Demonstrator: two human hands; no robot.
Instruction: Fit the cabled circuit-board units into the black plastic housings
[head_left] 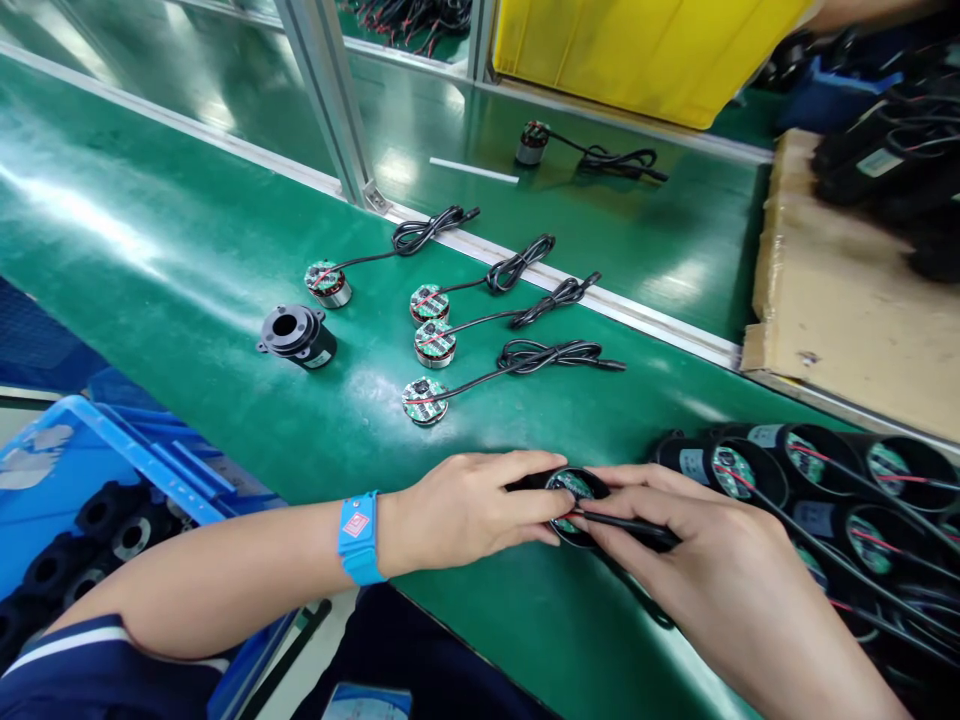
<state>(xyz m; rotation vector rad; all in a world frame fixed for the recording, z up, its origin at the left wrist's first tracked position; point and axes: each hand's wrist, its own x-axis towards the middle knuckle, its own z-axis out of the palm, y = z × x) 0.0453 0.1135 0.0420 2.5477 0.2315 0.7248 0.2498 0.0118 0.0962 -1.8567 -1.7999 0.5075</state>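
A black cylindrical housing (597, 484) stands at the front of the bench, its mouth facing up, with a green circuit board (568, 484) inside. My left hand (480, 510) grips the housing from the left, one finger reaching in onto the board. From the right, my right hand (720, 555) pinches a black cable (630, 524) beside the board, with its fingertips at the housing's rim. Red wire shows at the cable's end. Part of the housing is hidden by my fingers.
Several motor cores with boards and coiled cables (426, 400) stand beyond my hands, near another black housing (298, 337). Filled housings (750, 465) crowd the right side beside a cardboard box (855, 300). A blue bin (169, 450) of black parts sits left; a yellow bin (637, 60) is behind.
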